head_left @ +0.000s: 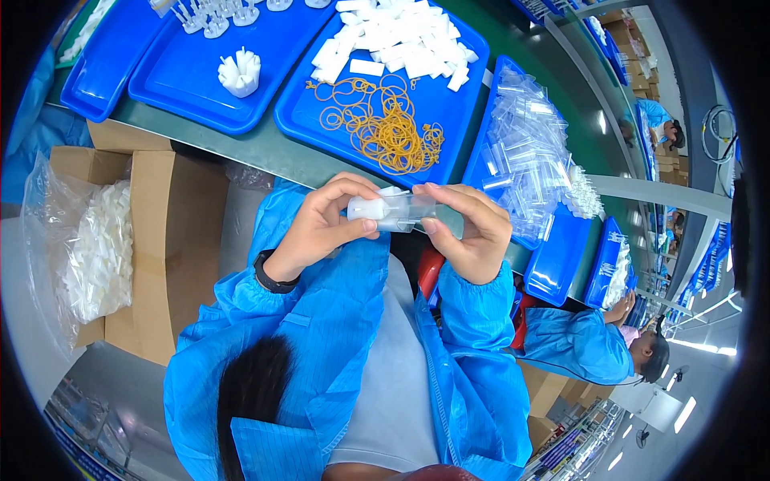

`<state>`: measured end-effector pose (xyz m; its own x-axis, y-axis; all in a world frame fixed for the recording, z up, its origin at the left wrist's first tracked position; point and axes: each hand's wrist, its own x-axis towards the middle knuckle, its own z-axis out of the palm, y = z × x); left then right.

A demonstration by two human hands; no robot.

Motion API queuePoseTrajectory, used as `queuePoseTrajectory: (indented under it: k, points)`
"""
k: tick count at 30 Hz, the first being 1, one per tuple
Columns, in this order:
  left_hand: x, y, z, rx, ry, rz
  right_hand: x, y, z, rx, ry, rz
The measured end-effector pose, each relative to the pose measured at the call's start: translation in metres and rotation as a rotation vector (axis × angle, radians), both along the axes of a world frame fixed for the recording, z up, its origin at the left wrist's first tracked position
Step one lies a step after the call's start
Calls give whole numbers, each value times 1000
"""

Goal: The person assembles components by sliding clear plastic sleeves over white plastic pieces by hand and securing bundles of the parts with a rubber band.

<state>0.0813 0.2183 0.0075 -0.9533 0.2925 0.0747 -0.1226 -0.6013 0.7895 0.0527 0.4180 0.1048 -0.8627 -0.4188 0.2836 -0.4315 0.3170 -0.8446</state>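
In front of my chest, my left hand [321, 220] pinches a small white plastic part [363, 210] with a rounded end between thumb and fingers. My right hand [475, 232] grips a clear plastic sleeve [411, 212] from the other side, thumb below and fingers above. The sleeve meets the white part and seems to lie partly around it; how far it reaches over is hard to tell. Just beyond my hands, a blue tray [298, 135] bears a tangle of tan rubber bands [393, 138] and a heap of white rectangular pieces [401, 36].
Left of it, another blue tray [164, 100] holds a bundle of white prongs [240, 74] and several similar parts. At right, clear sleeves [521, 132] fill a tray. A cardboard box [151, 248] with bagged white parts stands at my left. A co-worker [573, 341] sits at right.
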Motion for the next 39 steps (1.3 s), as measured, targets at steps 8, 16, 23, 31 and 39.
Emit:
queuePoseTrajectory:
  k: [8, 16, 23, 31, 39]
  points:
    - [0, 0, 1, -15, -6, 25, 5, 3, -11, -198, -243, -29]
    - [0, 6, 5, -74, 12, 110, 11, -1, -26, -362, -235, -54]
    - [0, 1, 5, -220, -19, 77, 4, 4, -20, -59, 31, 54]
    - [-3, -20, -21, 262, -315, -100, -6, 15, -10, 155, 218, 83]
    - [7, -2, -41, 778, -432, -373, -7, -5, -24, 106, 272, 145]
